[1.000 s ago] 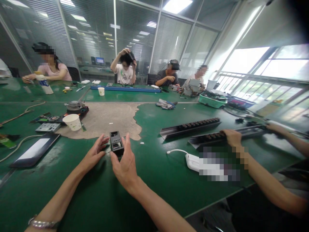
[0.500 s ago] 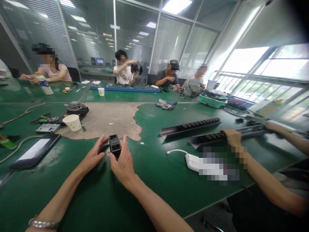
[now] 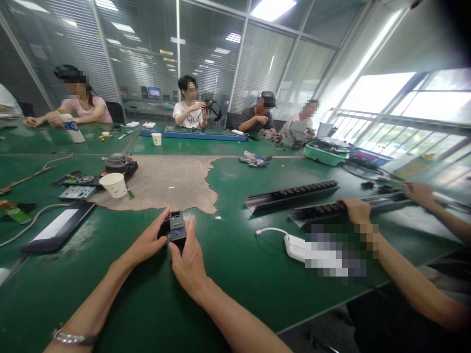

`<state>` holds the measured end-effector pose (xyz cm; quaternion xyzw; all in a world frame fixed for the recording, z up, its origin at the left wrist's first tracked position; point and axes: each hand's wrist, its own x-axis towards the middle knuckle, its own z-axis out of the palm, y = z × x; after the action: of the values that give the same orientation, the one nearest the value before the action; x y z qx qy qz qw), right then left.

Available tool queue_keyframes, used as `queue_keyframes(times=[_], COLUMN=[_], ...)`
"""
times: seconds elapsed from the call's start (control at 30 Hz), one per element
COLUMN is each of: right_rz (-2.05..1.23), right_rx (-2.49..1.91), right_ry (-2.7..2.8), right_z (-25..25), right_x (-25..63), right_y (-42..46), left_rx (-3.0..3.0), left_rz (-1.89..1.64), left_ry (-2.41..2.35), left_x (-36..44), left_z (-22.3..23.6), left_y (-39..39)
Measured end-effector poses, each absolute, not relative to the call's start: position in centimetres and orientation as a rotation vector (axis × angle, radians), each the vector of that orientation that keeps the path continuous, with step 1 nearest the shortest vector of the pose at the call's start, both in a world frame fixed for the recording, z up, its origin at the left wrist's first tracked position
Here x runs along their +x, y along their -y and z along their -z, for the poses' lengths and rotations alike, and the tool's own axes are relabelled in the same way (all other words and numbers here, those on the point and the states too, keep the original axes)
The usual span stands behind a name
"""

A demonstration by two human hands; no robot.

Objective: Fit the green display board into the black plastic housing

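A small black box-shaped device with slots and a dark bluish panel on its near face is held just above the green table. My right hand grips it from the right, with the thumb at its lower edge and the fingers along its side. On the other side, my left hand has its fingertips against the device's upper left edge, its thumb close to the lower left corner. The device's underside and back are hidden. Its exact kind cannot be made out.
A paper cup, a circuit assembly and a large phone lie left. Black metal rails and a white cabled device are right, beside a co-worker's hand. Other people sit across the green table.
The device has tilted, so its bluish panel shows now. My left hand has come in closer to its edge. Across the table, a person has lowered and turned a black headset.
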<state>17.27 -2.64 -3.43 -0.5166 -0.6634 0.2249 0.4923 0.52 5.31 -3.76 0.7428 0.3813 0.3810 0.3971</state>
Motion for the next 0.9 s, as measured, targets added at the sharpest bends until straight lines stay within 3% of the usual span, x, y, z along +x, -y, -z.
queue_keyframes(times=[0.33, 0.63, 0.9], right_rz=[-0.565, -0.510, -0.521], right_rx=[-1.243, -1.108, -1.270], right_ry=[1.493, 1.407, 1.405], right_z=[2.6, -2.4, 1.8], right_x=[16.8, 20.1, 24.2], right_y=[2.2, 2.2, 1.6], left_rx=[1.753, 1.626, 1.669], left_rz=[-1.046, -1.104, -1.064], left_ry=[-0.916, -0.846, -0.865], left_x=[0.4, -0.3, -0.3], left_z=[4.7, 5.9, 6.0], left_y=[-5.9, -6.9, -6.8])
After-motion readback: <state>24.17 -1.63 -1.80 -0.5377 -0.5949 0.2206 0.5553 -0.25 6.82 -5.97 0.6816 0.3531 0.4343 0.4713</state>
